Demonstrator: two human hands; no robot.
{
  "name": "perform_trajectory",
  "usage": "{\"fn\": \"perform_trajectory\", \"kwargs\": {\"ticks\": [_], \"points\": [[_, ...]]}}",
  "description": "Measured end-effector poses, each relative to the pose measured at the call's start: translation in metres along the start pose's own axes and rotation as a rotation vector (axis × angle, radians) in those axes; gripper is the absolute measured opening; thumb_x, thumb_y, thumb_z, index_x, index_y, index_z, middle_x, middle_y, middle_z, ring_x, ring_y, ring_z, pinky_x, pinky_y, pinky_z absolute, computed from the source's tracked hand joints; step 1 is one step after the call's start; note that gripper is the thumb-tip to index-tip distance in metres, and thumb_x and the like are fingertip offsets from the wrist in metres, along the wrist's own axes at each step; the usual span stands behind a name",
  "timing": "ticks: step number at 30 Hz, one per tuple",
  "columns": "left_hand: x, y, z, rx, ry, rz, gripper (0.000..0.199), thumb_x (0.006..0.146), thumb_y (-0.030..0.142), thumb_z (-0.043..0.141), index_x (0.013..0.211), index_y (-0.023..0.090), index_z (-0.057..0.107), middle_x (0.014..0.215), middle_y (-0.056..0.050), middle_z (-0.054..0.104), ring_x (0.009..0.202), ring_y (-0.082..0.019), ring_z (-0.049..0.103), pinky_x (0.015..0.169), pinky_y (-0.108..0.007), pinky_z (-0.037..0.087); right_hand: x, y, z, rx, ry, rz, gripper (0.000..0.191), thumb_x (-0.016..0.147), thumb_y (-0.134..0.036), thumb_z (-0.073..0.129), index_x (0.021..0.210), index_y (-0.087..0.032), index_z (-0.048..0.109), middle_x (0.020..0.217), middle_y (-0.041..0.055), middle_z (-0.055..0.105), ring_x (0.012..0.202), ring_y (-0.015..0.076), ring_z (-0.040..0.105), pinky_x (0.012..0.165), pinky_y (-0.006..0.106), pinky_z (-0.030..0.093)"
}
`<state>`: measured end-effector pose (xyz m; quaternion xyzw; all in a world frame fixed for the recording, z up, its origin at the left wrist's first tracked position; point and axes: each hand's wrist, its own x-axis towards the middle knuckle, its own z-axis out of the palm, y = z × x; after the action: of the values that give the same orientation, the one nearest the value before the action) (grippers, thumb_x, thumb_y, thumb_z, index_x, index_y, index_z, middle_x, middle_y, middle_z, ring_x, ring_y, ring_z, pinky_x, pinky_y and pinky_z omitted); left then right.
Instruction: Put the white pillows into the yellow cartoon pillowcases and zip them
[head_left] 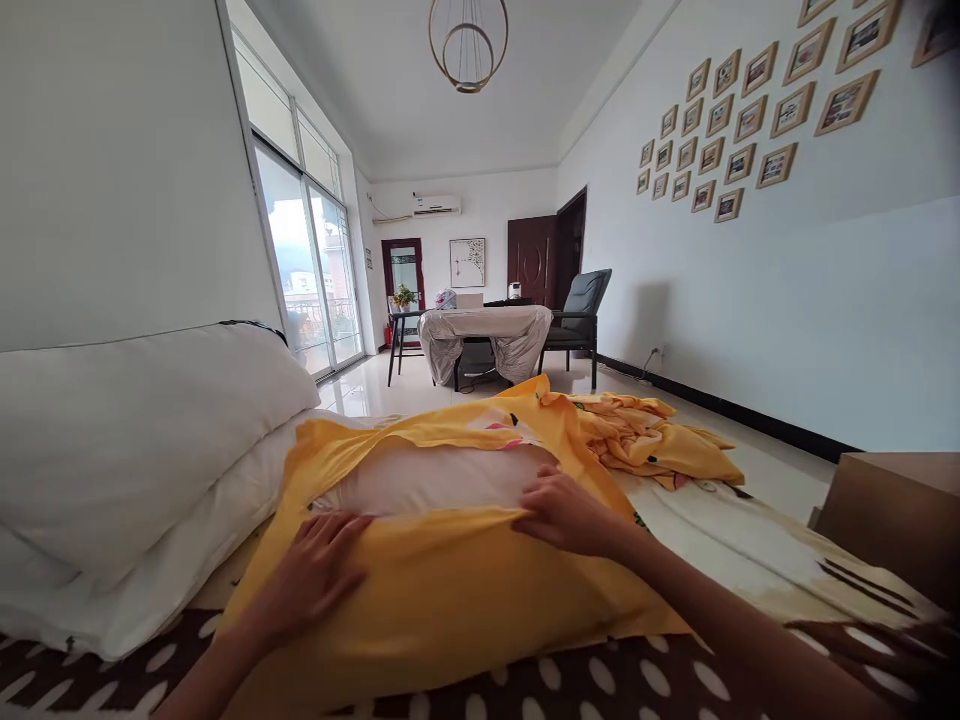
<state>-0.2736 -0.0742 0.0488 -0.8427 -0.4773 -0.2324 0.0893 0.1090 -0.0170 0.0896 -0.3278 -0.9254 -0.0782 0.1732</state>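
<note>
A yellow pillowcase [450,590] lies in front of me with a wide opening across its upper side. Through that opening shows a white pillow [435,478] inside the case. My left hand [319,565] holds the near edge at the opening's left corner, its fingers bent over the rim and the thumb on the cloth outside. At the right end of the opening, my right hand [562,510] is closed on the same near edge. Pink and dark printed marks show on the folded far flap.
White pillows [142,430] are piled at the left. Crumpled yellow cloth [645,435] lies beyond my right hand on a pale printed sheet [720,550]. A brown dotted cover [585,690] lies underneath. A cardboard box [892,510] stands right; a covered table [487,325] and dark chair [581,315] stand farther off.
</note>
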Motion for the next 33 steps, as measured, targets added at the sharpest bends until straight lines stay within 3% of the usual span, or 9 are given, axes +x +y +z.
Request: {"fn": "perform_trajectory", "kwargs": {"ticks": [3,6,10,12,15,19,24,30,33], "points": [[0.032,-0.017,0.005,-0.071,-0.123,-0.158,0.044,0.084,0.056,0.038,0.09,0.02,0.063,0.087,-0.005,0.064,0.083,-0.022,0.055,0.081,-0.036,0.044,0.025,0.011,-0.028,0.085,-0.05,-0.005,0.044,0.088,-0.039,0.05,0.05,-0.017,0.044,0.058,-0.001,0.049,0.052,0.0091,0.039,0.055,0.024,0.027],[0.073,-0.018,-0.017,-0.14,-0.143,-0.243,0.053,0.079,0.062,0.04,0.047,0.02,0.04,0.049,0.002,0.036,0.054,-0.013,0.037,0.054,-0.028,0.034,0.036,0.017,-0.053,0.0,0.056,0.043,0.04,0.087,-0.036,0.05,0.052,-0.017,0.047,0.065,0.0002,0.052,0.055,0.0092,0.041,0.054,0.024,0.023],[0.111,0.012,-0.057,-0.127,0.232,-0.353,0.05,0.086,0.055,0.031,0.047,0.024,0.033,0.053,0.002,0.024,0.056,-0.013,0.026,0.053,-0.028,0.025,0.045,0.011,-0.06,-0.256,0.313,0.285,0.033,0.088,-0.029,0.043,0.06,-0.017,0.056,0.073,0.0031,0.055,0.059,0.0112,0.043,0.056,0.026,0.022],[0.122,0.028,-0.072,-0.093,0.328,-0.377,0.047,0.088,0.05,0.028,0.048,0.026,0.035,0.054,0.001,0.027,0.056,-0.014,0.027,0.053,-0.029,0.025,0.046,0.007,-0.051,-0.319,0.307,0.295,0.031,0.088,-0.027,0.043,0.064,-0.016,0.06,0.075,0.0046,0.057,0.061,0.0122,0.045,0.056,0.027,0.022],[0.127,0.04,-0.087,-0.059,0.247,-0.312,0.046,0.083,0.052,0.043,0.046,0.026,0.033,0.051,0.001,0.03,0.053,-0.014,0.03,0.056,-0.03,0.025,0.036,0.007,-0.039,-0.352,0.22,0.216,0.034,0.09,-0.028,0.041,0.068,-0.016,0.063,0.076,0.0053,0.059,0.061,0.0119,0.046,0.056,0.027,0.02],[0.113,0.033,-0.094,0.021,0.187,-0.295,0.052,0.076,0.055,0.052,0.044,0.024,0.027,0.048,0.002,0.03,0.051,-0.013,0.028,0.057,-0.031,0.023,0.02,0.019,-0.045,-0.409,0.302,0.259,0.039,0.091,-0.035,0.039,0.066,-0.016,0.062,0.071,0.0054,0.057,0.056,0.0112,0.042,0.054,0.028,0.017],[0.096,0.02,-0.063,-0.055,0.135,-0.367,0.056,0.077,0.062,0.048,0.047,0.021,0.025,0.05,0.004,0.025,0.055,-0.012,0.028,0.057,-0.029,0.022,0.02,0.024,-0.044,-0.317,0.378,0.276,0.043,0.091,-0.042,0.039,0.063,-0.016,0.059,0.073,0.0053,0.057,0.057,0.0111,0.044,0.054,0.027,0.021],[0.059,0.025,0.027,-0.133,-0.158,-0.386,0.048,0.086,0.056,0.033,0.059,0.02,0.048,0.059,-0.001,0.055,0.061,-0.016,0.051,0.058,-0.027,0.029,-0.011,0.016,0.036,-0.051,0.01,0.274,0.047,0.096,-0.041,0.03,0.069,-0.018,0.061,0.073,0.0049,0.062,0.063,0.014,0.052,0.057,0.026,0.028],[0.046,0.028,0.034,-0.127,-0.201,-0.392,0.046,0.089,0.052,0.029,0.063,0.021,0.051,0.066,-0.002,0.061,0.066,-0.018,0.056,0.061,-0.028,0.034,-0.021,0.019,0.041,0.082,-0.009,0.332,0.052,0.097,-0.042,0.022,0.069,-0.019,0.06,0.069,0.0034,0.062,0.064,0.0153,0.053,0.059,0.026,0.032]]}}
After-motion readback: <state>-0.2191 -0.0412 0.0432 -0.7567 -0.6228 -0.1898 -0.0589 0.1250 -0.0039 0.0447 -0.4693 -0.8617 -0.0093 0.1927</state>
